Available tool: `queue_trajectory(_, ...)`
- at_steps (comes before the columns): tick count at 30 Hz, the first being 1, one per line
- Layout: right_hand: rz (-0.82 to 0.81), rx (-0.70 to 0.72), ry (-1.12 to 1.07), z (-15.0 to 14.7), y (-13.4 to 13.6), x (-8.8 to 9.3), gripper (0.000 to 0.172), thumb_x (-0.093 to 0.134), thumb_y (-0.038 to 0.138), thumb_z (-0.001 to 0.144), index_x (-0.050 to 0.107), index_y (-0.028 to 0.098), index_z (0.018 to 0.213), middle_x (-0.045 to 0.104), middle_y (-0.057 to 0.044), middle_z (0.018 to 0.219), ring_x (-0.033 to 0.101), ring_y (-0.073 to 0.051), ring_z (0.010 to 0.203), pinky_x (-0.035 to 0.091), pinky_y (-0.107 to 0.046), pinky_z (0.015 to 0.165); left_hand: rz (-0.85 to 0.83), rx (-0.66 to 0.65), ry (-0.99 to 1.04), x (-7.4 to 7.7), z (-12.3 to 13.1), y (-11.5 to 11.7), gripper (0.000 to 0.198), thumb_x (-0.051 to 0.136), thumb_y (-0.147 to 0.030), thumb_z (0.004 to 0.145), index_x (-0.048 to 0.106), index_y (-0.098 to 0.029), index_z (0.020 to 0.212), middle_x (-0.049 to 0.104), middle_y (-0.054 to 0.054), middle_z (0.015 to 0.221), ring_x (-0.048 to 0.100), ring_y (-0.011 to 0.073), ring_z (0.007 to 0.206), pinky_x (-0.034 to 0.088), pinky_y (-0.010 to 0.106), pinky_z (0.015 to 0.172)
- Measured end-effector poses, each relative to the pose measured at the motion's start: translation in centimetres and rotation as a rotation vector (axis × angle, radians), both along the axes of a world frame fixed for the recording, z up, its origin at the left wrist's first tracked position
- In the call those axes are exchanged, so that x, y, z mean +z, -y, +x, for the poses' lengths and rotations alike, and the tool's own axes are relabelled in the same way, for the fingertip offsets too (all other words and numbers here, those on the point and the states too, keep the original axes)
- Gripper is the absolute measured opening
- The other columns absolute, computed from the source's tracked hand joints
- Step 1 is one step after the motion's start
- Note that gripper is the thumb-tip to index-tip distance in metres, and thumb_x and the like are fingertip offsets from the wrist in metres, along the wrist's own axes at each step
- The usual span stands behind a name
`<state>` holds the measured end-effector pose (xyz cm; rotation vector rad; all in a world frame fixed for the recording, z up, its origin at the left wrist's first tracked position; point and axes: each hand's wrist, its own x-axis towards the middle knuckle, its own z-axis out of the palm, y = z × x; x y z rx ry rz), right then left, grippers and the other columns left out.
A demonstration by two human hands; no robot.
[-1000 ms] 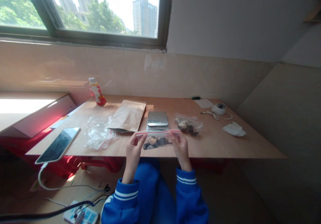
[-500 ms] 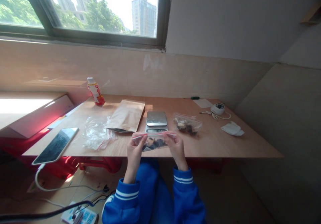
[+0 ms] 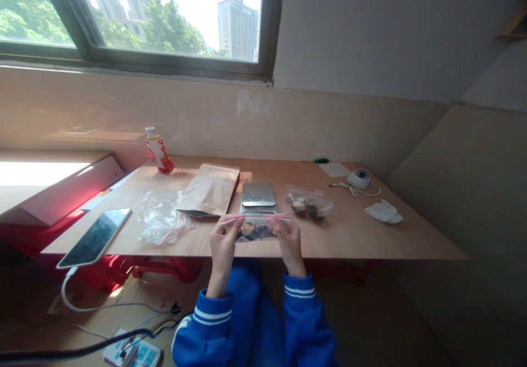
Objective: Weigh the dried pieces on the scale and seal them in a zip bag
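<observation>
Drawn inward since the first frame, the right hand (image 3: 289, 242) now sits closer to the left hand (image 3: 223, 252), and the clear zip bag (image 3: 256, 229) between them spans a little less. On my feed, both hands are closed in pinches on the bag's red-striped seal (image 3: 255, 219), one at each end, with the fingers curled over the top edge. Whether the seal is pressed shut I cannot tell from here. The bag looks held up over the near edge of the tabletop (image 3: 349, 235), just in front of the digital kitchen scale (image 3: 258, 196), with dark and tan dried pieces (image 3: 252, 233) gathered low inside it.

Just right of the scale lies a second zip bag (image 3: 309, 205) holding similar pieces. To the scale's left I can see a kraft paper pouch (image 3: 209, 190), then a crumpled clear bag (image 3: 161, 218). A smartphone (image 3: 95, 238) sits at the near left corner with a white charging cable (image 3: 66, 295) dropping off the edge, and a red-and-white drink bottle (image 3: 158, 150) stands upright at the far left. Off to the right are a white dome camera (image 3: 359, 179) and a folded white cloth (image 3: 383, 212), well apart from both hands.
</observation>
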<state>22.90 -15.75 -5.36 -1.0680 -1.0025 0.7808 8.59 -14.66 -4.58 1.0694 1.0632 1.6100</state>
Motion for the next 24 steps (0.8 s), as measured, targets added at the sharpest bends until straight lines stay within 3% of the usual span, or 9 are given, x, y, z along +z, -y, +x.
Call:
queue_trajectory(5, -0.032, 0.149, -0.117, 0.02, -0.16, -0.47, 0.034, 0.067, 0.046, 0.077, 0.067, 0.021, 0.100, 0.074, -0.004, 0.091, 0.069, -0.021, 0.083, 0.056, -0.035, 0.076, -0.026, -0.139, 0.052, 0.08, 0.50, 0.08, 0.032, 0.074, -0.041, 0.070, 0.074, -0.015, 0.089, 0.073, 0.007, 0.082, 0.068, 0.0207, 0.078, 0.054, 0.030, 0.072)
queue_trajectory(10, -0.045, 0.116, -0.063, 0.18, -0.41, -0.59, 0.026, 0.071, 0.045, 0.073, 0.071, 0.020, 0.079, 0.074, -0.005, 0.080, 0.070, -0.022, 0.079, 0.057, -0.036, 0.076, 0.016, -0.160, -0.007, -0.03, 0.46, 0.00, 0.029, 0.077, -0.037, 0.068, 0.074, -0.017, 0.088, 0.072, 0.007, 0.089, 0.068, 0.0203, 0.083, 0.055, 0.030, 0.075)
queue_trajectory(13, -0.021, 0.100, -0.059, 0.08, -0.55, -0.59, 0.021, 0.072, 0.040, 0.073, 0.071, 0.020, 0.078, 0.074, -0.004, 0.078, 0.070, -0.021, 0.077, 0.056, -0.035, 0.074, 0.037, -0.135, -0.045, -0.24, 0.39, -0.11, 0.027, 0.074, -0.038, 0.071, 0.074, -0.016, 0.086, 0.072, 0.008, 0.089, 0.068, 0.0213, 0.086, 0.055, 0.030, 0.076)
queue_trajectory(18, 0.009, 0.051, -0.055, -0.44, -0.39, -0.28, 0.016, 0.071, 0.035, 0.075, 0.070, 0.019, 0.077, 0.074, -0.004, 0.078, 0.070, -0.021, 0.075, 0.056, -0.034, 0.073, 0.015, -0.142, -0.076, -0.49, 0.33, -0.06, 0.028, 0.073, -0.038, 0.073, 0.073, -0.015, 0.090, 0.071, 0.006, 0.081, 0.068, 0.0184, 0.073, 0.054, 0.027, 0.067)
queue_trajectory(22, 0.001, 0.053, -0.113, -0.58, -0.28, -0.20, 0.016, 0.073, 0.035, 0.073, 0.070, 0.019, 0.075, 0.075, -0.003, 0.077, 0.070, -0.021, 0.074, 0.056, -0.033, 0.073, -0.016, -0.049, -0.077, -0.23, 0.13, 0.06, 0.031, 0.076, -0.037, 0.069, 0.074, -0.015, 0.090, 0.072, 0.009, 0.099, 0.069, 0.0195, 0.080, 0.054, 0.028, 0.071)
queue_trajectory(24, -0.012, 0.085, -0.135, -0.42, -0.31, -0.29, 0.018, 0.074, 0.036, 0.071, 0.071, 0.020, 0.075, 0.074, -0.003, 0.076, 0.070, -0.020, 0.075, 0.056, -0.032, 0.073, -0.033, -0.070, -0.075, 0.10, 0.01, 0.16, 0.030, 0.076, -0.038, 0.069, 0.074, -0.015, 0.088, 0.073, 0.009, 0.095, 0.069, 0.0199, 0.080, 0.055, 0.028, 0.071)
